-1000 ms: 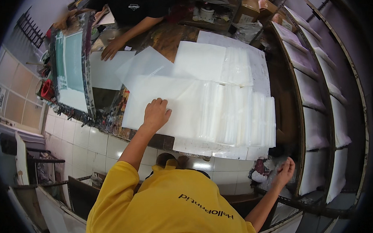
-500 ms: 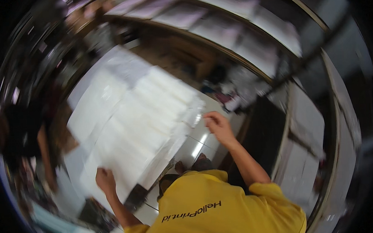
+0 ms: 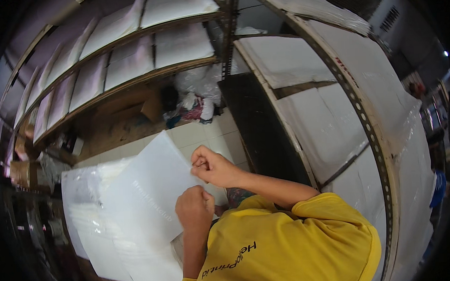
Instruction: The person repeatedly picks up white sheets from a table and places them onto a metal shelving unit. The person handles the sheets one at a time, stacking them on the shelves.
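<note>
A thin, pale whitish sheet (image 3: 146, 186) with faint white lettering is held in front of me, tilted, its right edge at my hands. My right hand (image 3: 211, 167) is closed in a pinch at that edge, near the upper right. Just below it, my left hand (image 3: 194, 207) is closed at the same edge; its fingers curl in, and their grip is partly hidden. Behind and left of the sheet lies a broad pile of white packs (image 3: 85, 209) in clear plastic.
Racks of white paper stacks (image 3: 183, 44) run along the far left. Perforated metal posts and more large stacks (image 3: 322, 123) stand at right, beside a dark panel (image 3: 262, 129). Plastic bags and cloth (image 3: 201, 107) lie on the floor near a cardboard box (image 3: 25, 173).
My view has swung right, so the pile sits farther left. My hands, apart at the pile's sides before, are now close together at the edge of the pale sheet.
</note>
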A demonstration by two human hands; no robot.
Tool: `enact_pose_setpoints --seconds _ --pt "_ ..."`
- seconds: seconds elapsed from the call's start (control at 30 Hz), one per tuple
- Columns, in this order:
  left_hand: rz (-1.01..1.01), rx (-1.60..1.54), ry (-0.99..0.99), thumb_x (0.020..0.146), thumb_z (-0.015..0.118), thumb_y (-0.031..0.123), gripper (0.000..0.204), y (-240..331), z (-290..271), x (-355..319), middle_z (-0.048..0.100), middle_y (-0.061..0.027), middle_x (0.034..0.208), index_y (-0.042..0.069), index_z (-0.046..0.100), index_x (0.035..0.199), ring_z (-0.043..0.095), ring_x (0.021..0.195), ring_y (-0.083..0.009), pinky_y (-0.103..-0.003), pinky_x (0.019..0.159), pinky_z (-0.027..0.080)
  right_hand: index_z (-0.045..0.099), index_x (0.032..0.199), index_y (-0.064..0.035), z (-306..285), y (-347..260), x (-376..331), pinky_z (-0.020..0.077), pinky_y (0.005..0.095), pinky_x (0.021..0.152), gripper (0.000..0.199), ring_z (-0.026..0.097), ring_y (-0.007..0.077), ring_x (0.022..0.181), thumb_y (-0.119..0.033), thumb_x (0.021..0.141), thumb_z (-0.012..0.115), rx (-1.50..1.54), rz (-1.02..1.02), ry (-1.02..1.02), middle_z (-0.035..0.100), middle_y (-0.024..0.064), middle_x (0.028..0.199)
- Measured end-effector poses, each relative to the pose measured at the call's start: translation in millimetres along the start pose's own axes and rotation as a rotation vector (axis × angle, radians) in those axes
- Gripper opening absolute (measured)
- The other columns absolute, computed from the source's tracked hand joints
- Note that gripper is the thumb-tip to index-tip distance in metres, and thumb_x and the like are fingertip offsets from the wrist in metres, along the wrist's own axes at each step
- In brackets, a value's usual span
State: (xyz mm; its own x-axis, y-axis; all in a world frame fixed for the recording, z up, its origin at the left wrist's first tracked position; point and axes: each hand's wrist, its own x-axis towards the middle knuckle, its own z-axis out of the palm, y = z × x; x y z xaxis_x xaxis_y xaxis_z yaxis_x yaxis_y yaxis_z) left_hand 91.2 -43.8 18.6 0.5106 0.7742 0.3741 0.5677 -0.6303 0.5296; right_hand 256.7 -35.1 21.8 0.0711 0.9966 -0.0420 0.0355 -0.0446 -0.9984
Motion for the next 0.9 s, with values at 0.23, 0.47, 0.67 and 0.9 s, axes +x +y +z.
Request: enact_pose_setpoints --seconds 0.23,0.47,0.67,0.9 --pt "0.267 -0.268 -0.221 0.084 0.067 0.013 0.01 30 40 31 0.06 -0.0095 0.07 0.005 0.061 0.085 0.061 0.065 -0.0297 -0.042 0.064 0.047 0.055 0.106 -0.0026 -104 32 -25 0.045 0.0257 0.064 0.02 0.051 0.0067 0.069 -0.007 0.088 0.063 -0.242 0.05 0.331 0.056 -0.0021 0.076" --pt "0.129 -0.28 -0.224 0.083 0.071 0.013 0.012 3 43 48 0.066 -0.0096 0.075 0.004 0.065 0.089 0.064 0.068 -0.0278 -0.04 0.065 0.048 0.056 0.108 -0.0035 -221 44 37 0.0422 0.0214 0.062 0.017 0.052 0.0038 0.072 -0.003 0.091 0.059 -0.28 0.115 0.246 0.057 -0.0042 0.08" --pt "-0.124 -0.217 -0.157 0.084 0.07 0.01 0.011 -31 26 65 0.067 -0.0097 0.074 0.003 0.065 0.09 0.063 0.066 -0.0272 -0.041 0.066 0.048 0.061 0.111 -0.0091 -333 20 104 0.0461 0.0294 0.065 0.022 0.053 0.0096 0.076 -0.012 0.089 0.061 -0.43 0.065 0.415 0.059 -0.0006 0.088" --pt "-0.355 -0.224 -0.049 0.085 0.068 0.005 0.007 -54 26 81 0.066 -0.0119 0.073 0.001 0.065 0.089 0.063 0.064 -0.0276 -0.04 0.062 0.049 0.055 0.12 -0.0096 -448 0 81 0.0356 0.0214 0.05 0.034 0.043 0.0057 0.06 -0.014 0.088 0.066 -0.186 -0.047 0.983 0.056 -0.0007 0.082"
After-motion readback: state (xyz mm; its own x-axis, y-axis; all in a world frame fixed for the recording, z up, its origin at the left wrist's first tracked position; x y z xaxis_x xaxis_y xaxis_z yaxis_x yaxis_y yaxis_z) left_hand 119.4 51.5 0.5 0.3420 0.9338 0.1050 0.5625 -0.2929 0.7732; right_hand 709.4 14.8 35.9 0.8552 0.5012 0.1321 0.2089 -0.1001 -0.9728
